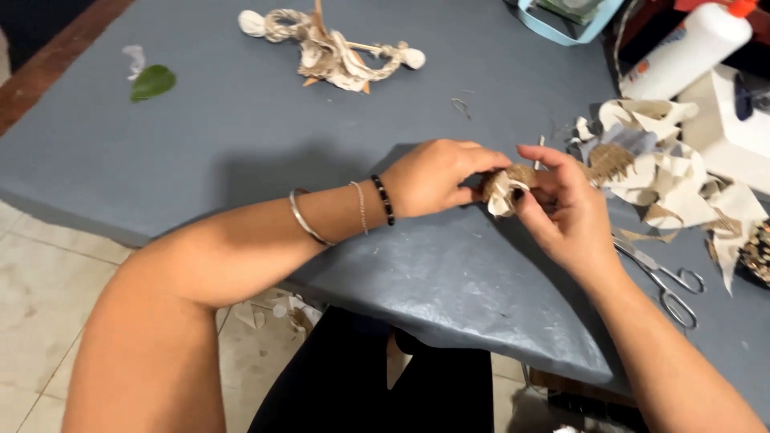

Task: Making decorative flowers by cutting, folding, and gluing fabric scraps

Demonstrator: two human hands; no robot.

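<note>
At the centre of the frame, the left hand [433,178] and right hand [561,204] pinch a small brown burlap-and-cream paper bundle [505,188] between fingertips, just above the grey-blue covered table [241,136]. Steel scissors [666,281] lie at right, near cream paper scraps [682,172].

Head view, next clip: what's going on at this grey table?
A person holds a small burlap and cream fabric piece between the left hand and right hand, above the grey table. Scissors lie by the right wrist, beside a heap of fabric scraps. A glue bottle lies at the far right, a twine and shell ornament at the far edge, a green leaf far left.
</note>
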